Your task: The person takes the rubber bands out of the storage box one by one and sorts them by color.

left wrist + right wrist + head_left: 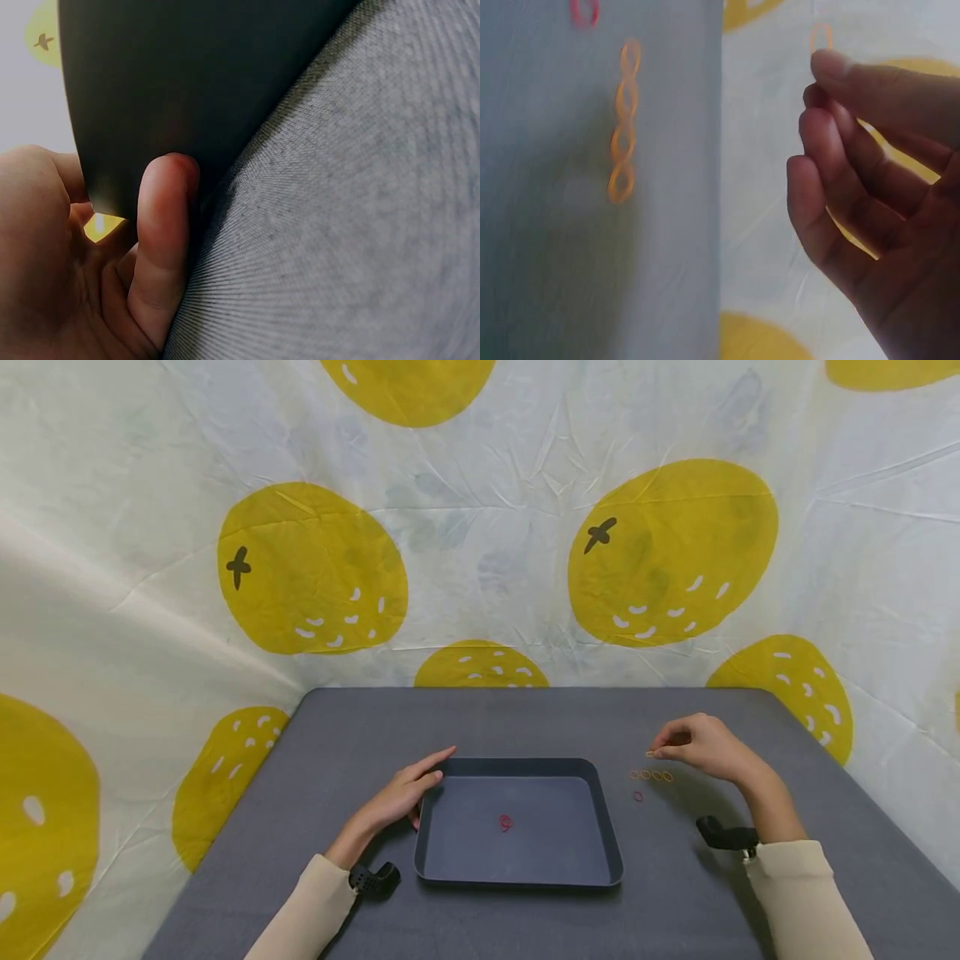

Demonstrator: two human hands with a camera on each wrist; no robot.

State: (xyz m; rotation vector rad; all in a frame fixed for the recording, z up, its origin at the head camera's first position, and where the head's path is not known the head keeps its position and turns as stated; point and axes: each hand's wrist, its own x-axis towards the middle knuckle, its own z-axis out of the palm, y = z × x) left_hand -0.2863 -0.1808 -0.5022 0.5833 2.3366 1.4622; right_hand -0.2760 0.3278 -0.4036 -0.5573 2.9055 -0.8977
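Note:
My left hand [401, 797] grips the left wall of a dark grey rectangular tray [519, 883] near its far corner. In the left wrist view a finger [163, 232] presses against the tray's outer wall. Over to the right, my right hand [705, 747] pinches a small orange rubber band [822, 36] between thumb and fingertips, raised above the table. Below it lies a row of several orange rubber bands [625, 97], end to end. A single red rubber band [638, 796] lies just nearer than that row. Inside the tray sits a small cluster of red rubber bands [506, 822].
A grey cloth-covered table [525, 718] carries everything. Behind and beside it hangs a white curtain [487, 552] printed with large yellow fruit. Each wrist wears a black device [375, 881].

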